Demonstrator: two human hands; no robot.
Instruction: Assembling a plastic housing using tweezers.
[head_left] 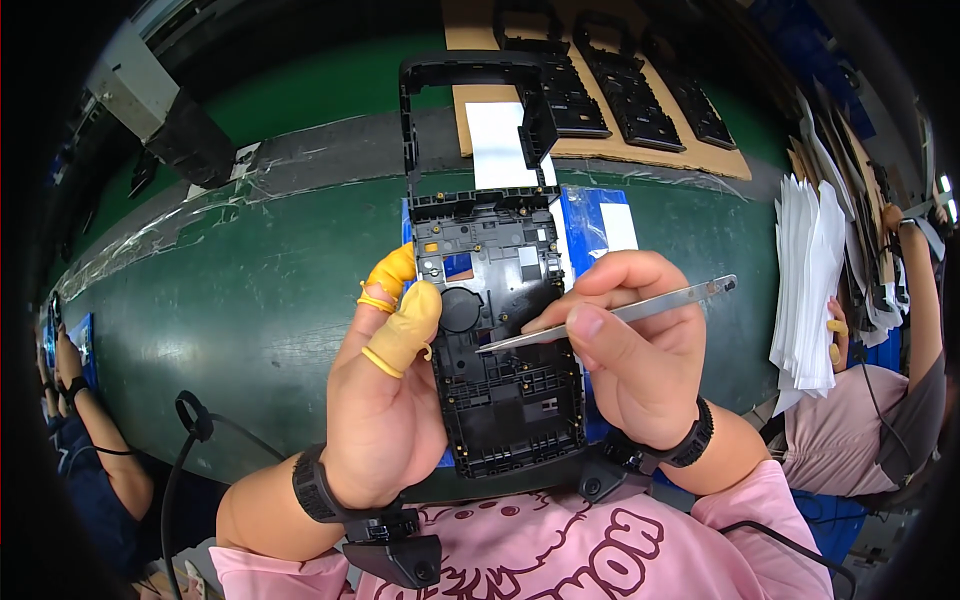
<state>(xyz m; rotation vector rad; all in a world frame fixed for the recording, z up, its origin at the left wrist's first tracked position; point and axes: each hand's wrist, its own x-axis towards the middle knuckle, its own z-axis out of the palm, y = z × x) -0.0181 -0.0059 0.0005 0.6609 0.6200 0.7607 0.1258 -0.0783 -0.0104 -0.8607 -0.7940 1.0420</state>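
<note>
A long black plastic housing (495, 400) with an open frame at its far end lies in front of me, over a blue sheet (588, 222) on the green table. My left hand (390, 370), with yellow finger cots on thumb and a finger, grips the housing's left edge. In my right hand (640, 345) is a pair of metal tweezers (640, 312), pinched between thumb and fingers. Its tips point left and rest over the middle of the housing, below a round black disc (461, 309). Whether the tips hold anything is too small to tell.
Several similar black housings (635, 105) lie on cardboard (735, 162) at the back. A stack of white sheets (808, 290) stands at the right, beside a person (850, 430). Another person's arm (100, 430) shows at the left. A grey metal post (140, 85) rises at the back left.
</note>
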